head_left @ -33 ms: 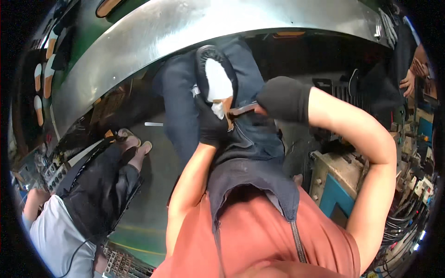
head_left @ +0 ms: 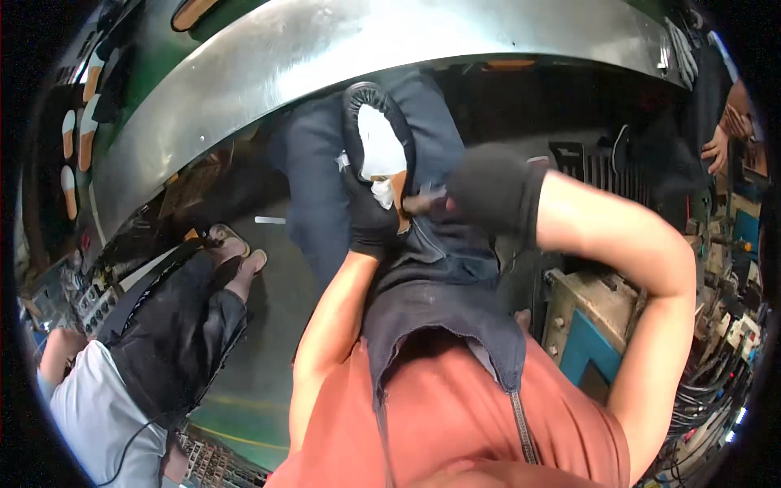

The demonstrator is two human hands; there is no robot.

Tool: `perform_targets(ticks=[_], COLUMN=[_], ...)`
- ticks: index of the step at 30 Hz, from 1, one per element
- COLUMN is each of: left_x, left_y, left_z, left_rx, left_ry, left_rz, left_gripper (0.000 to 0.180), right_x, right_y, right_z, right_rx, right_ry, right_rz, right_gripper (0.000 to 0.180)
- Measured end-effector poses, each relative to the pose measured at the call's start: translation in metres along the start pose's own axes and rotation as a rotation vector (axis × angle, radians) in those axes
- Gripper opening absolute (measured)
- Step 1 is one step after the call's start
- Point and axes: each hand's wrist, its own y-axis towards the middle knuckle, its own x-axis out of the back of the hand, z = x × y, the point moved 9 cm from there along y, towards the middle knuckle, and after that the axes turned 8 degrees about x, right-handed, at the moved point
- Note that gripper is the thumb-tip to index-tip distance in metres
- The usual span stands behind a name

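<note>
Single head-worn fisheye view, looking steeply down over wearer's chest, close on gloved hands; edges bend.

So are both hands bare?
No, the left hand and right hand both wear black gloves, at a shoe.

The shoe (head_left: 376, 138) sits on the left hand (head_left: 370, 213), the right hand (head_left: 488, 191) just beside it; a seated person (head_left: 163, 342), apparently a co-worker, lies left, below the curved metal hood (head_left: 325, 57).

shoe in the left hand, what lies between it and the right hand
In the head view nothing lies between them: the right hand, in a black glove, reaches right up to the shoe that the gloved left hand holds from below. Behind them is dark blue cloth.
</note>
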Motion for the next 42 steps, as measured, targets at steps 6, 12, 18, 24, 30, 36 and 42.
perform_targets(ticks=[6,12,18,24,30,36,42], left_x=[0.008,-0.017,-0.012,0.020,0.025,0.029,0.048], left_y=[0.011,-0.001,-0.006,0.019,0.015,0.029,0.022], left_z=[0.015,0.038,-0.029,-0.038,-0.019,-0.012,-0.057], left_rx=[-0.113,0.535,0.409,0.011,-0.111,0.186,0.257], left_ry=[0.208,-0.176,-0.438,-0.310,-0.147,-0.654,-0.346], left_rz=[0.224,0.632,0.549,-0.086,0.022,0.161,-0.042], left_gripper=[0.068,0.059,0.055,0.059,0.052,0.031,0.045], right_x=[-0.046,-0.045,-0.001,-0.031,0.011,-0.035,-0.033], right_y=[0.016,-0.031,-0.033,-0.037,-0.046,-0.039,-0.073], right_z=[0.034,-0.035,-0.014,-0.046,0.052,-0.009,0.022], right_rx=[0.496,-0.014,-0.232,-0.023,0.053,0.030,-0.041], right_ry=[0.095,0.536,0.080,0.374,0.102,0.218,0.345], right_rz=[-0.388,-0.378,-0.389,-0.230,-0.453,-0.412,-0.459], right_gripper=[0.027,0.032,0.037,0.039,0.023,0.043,0.032])
